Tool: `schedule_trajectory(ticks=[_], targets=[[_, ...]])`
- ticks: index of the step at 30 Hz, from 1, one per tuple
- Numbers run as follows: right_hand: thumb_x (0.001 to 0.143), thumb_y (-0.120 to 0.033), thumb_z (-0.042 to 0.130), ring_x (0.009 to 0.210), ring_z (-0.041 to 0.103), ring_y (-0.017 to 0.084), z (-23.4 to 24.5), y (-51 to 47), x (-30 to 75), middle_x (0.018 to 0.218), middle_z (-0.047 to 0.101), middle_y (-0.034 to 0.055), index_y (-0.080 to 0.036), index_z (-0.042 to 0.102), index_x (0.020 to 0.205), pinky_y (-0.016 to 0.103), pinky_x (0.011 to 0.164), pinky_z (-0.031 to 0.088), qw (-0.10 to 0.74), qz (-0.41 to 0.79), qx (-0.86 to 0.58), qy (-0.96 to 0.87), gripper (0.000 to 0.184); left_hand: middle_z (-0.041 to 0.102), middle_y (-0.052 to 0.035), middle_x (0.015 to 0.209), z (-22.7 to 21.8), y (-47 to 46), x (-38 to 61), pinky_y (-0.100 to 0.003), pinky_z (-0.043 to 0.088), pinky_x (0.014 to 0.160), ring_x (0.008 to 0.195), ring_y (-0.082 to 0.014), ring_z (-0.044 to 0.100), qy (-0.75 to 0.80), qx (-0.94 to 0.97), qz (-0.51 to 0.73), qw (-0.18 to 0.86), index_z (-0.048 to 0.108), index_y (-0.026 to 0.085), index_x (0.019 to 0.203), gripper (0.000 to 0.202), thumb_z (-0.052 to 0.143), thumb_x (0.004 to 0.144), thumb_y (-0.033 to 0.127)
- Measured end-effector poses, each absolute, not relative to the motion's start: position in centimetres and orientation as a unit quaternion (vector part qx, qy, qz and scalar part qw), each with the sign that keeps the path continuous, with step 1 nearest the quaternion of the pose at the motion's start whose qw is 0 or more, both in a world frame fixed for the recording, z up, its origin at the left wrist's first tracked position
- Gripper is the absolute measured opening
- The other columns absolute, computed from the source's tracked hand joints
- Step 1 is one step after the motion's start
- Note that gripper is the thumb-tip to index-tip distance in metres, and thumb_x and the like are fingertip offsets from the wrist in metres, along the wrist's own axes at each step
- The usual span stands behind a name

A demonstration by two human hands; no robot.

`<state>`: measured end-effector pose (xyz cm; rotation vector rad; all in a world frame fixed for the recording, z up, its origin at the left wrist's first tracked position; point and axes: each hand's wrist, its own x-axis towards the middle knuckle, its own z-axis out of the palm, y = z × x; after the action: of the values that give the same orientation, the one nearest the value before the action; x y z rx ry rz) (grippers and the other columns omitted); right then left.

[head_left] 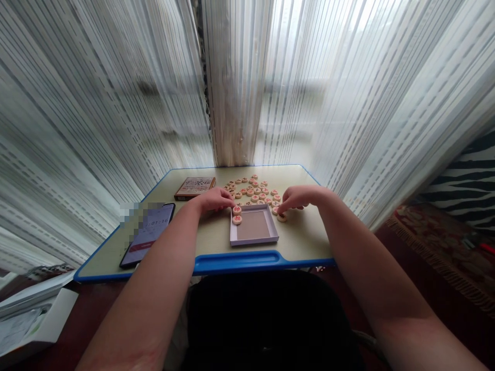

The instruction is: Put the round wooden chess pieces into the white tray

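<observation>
A shallow white box tray (274, 234) lies on the table in front of me. Inside it, along its left side, are two round wooden Chinese chess pieces with red characters, an upper piece (237, 209) and a lower piece (237, 220). My left hand (216, 200) is closed at the tray's far left corner, fingertips beside the upper piece; what they hold, if anything, is hidden. Right of the tray, my right hand (299, 197) has its fingers curled and its fingertips down on a chess piece (282, 218). Several more chess pieces (254, 198) lie scattered beyond the tray.
A flat printed box (194, 187) sits at the back left of the blue-edged table (209, 239). A phone (150, 234) with a timer lies at the left, partly behind my forearm. Striped curtains (240, 103) hang behind the table. An open white box (54, 314) stands at the lower left.
</observation>
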<state>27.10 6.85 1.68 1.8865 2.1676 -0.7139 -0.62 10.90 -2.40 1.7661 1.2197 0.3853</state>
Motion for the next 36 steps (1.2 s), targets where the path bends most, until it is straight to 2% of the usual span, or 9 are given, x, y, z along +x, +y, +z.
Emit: schedule_trajectory(ticks=[7, 14, 18, 28, 32, 36], targets=[[0.058, -0.064, 0.065, 0.050, 0.042, 0.011, 1.5, 6.9, 26.1, 0.055, 0.049, 0.0001, -0.016, 0.056, 0.061, 0.026, 0.047, 0.030, 0.113, -0.227, 0.628, 0.735, 0.049, 0.049, 0.0032, 0.049, -2.5, 11.0, -0.6, -0.021, 0.028, 0.042, 0.044, -0.0072, 0.038, 0.494, 0.721, 0.145, 0.464, 0.066, 0.014, 0.069, 0.019, 0.069, 0.060, 0.031], [0.063, -0.052, 0.066, 0.062, 0.052, 0.016, 1.3, 7.0, 25.6, 0.066, 0.059, 0.0036, -0.017, 0.064, 0.066, 0.028, 0.054, 0.034, 0.057, -0.187, 0.634, 0.748, 0.036, 0.050, 0.0031, 0.049, -2.6, 11.1, -0.7, -0.021, 0.030, 0.043, 0.044, -0.0077, 0.039, 0.490, 0.721, 0.146, 0.468, 0.066, 0.015, 0.067, 0.019, 0.069, 0.060, 0.032], [0.065, -0.051, 0.065, 0.069, 0.056, 0.019, 1.4, 7.0, 25.6, 0.073, 0.064, 0.0056, -0.017, 0.068, 0.072, 0.028, 0.056, 0.036, 0.041, -0.153, 0.640, 0.752, 0.035, 0.049, 0.0035, 0.049, -2.5, 11.0, -0.7, -0.021, 0.030, 0.042, 0.044, -0.0075, 0.039, 0.492, 0.718, 0.148, 0.469, 0.066, 0.015, 0.066, 0.018, 0.069, 0.060, 0.032], [0.064, -0.040, 0.069, 0.079, 0.059, 0.020, 1.4, 6.6, 25.2, 0.089, 0.067, 0.0056, -0.019, 0.070, 0.086, 0.028, 0.062, 0.040, -0.007, -0.155, 0.613, 0.775, 0.030, 0.048, 0.0040, 0.048, -2.8, 11.2, -0.5, -0.021, 0.031, 0.042, 0.044, -0.0076, 0.040, 0.513, 0.711, 0.188, 0.443, 0.063, 0.014, 0.065, 0.019, 0.069, 0.058, 0.031], [0.066, -0.036, 0.067, 0.076, 0.058, 0.019, 1.1, 6.7, 25.1, 0.086, 0.067, 0.0042, -0.021, 0.070, 0.089, 0.027, 0.061, 0.039, -0.009, -0.161, 0.593, 0.788, 0.027, 0.048, 0.0040, 0.048, -2.8, 11.2, -0.6, -0.021, 0.031, 0.041, 0.044, -0.0078, 0.040, 0.515, 0.707, 0.191, 0.446, 0.063, 0.015, 0.064, 0.020, 0.070, 0.057, 0.032], [0.064, -0.033, 0.067, 0.070, 0.056, 0.017, 0.7, 6.9, 25.2, 0.080, 0.065, 0.0031, -0.020, 0.066, 0.083, 0.026, 0.057, 0.037, -0.013, -0.164, 0.595, 0.787, 0.023, 0.050, 0.0035, 0.049, -2.7, 11.3, -0.7, -0.021, 0.032, 0.042, 0.045, -0.0078, 0.041, 0.498, 0.714, 0.162, 0.465, 0.065, 0.015, 0.064, 0.022, 0.072, 0.056, 0.034]])
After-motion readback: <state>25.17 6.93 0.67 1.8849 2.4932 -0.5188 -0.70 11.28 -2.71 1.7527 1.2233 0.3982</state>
